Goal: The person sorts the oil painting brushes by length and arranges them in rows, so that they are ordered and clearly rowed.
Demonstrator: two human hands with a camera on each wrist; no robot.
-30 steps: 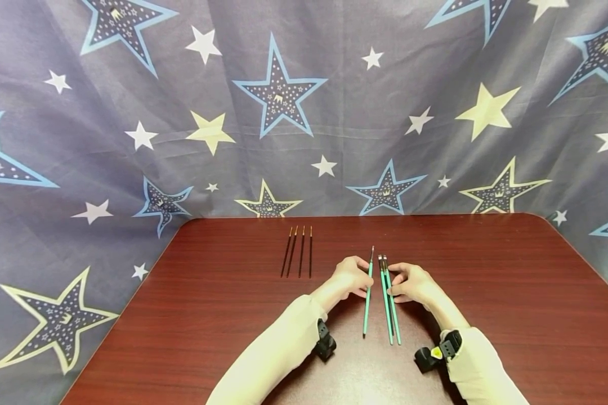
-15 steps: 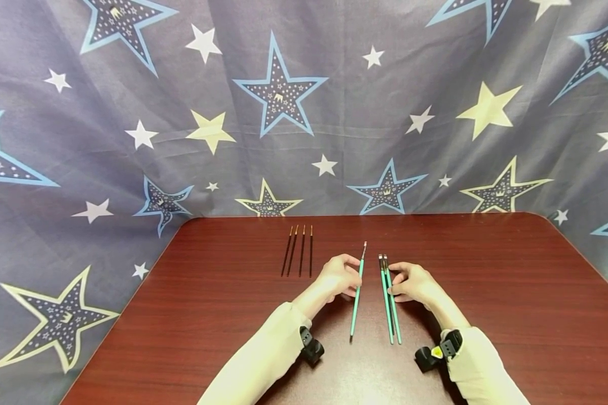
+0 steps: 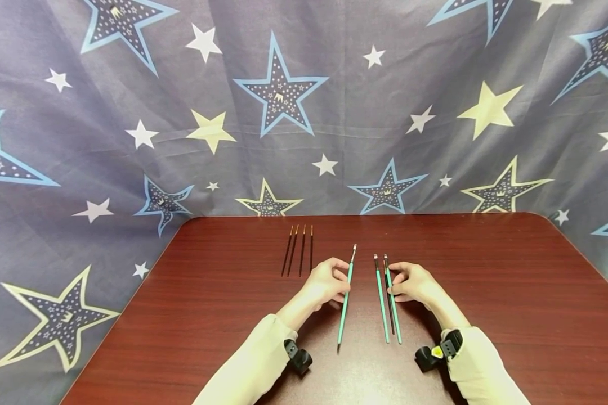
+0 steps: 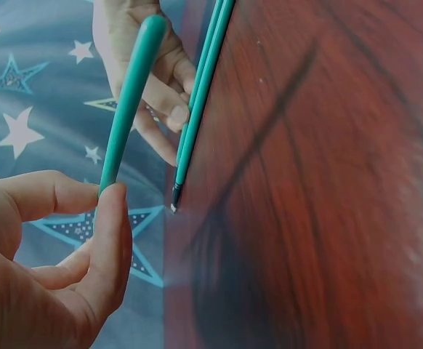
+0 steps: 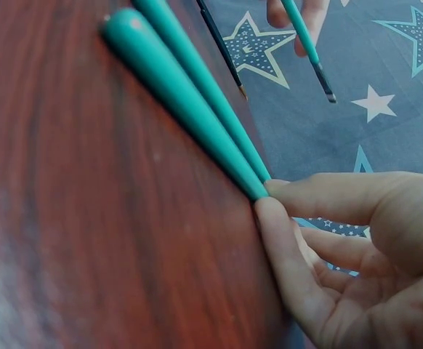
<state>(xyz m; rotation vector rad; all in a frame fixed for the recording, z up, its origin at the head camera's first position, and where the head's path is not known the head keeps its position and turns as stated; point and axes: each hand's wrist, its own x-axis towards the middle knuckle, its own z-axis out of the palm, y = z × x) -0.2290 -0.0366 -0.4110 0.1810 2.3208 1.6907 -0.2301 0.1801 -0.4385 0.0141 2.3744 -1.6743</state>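
Star-printed cloth (image 3: 304, 152) hangs behind the worktop (image 3: 208, 337). Near the middle, the left hand (image 3: 325, 282) pinches a green brush (image 3: 345, 304) above the surface; apart from it, the right hand (image 3: 414, 284) pinches another green brush (image 3: 395, 318). Four black brushes (image 3: 293, 251) lie towards the far edge; both side edges are well away.

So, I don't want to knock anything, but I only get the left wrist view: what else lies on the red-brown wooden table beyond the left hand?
Observer: Four slim, black-handled paintbrushes lie side by side, beyond the left hand and to its left.
Operator: My view hides the far end of the teal-handled paintbrush that hand pinches. Where does it point?
Observer: In the head view, its pale tip points toward the grey, star-printed cloth.
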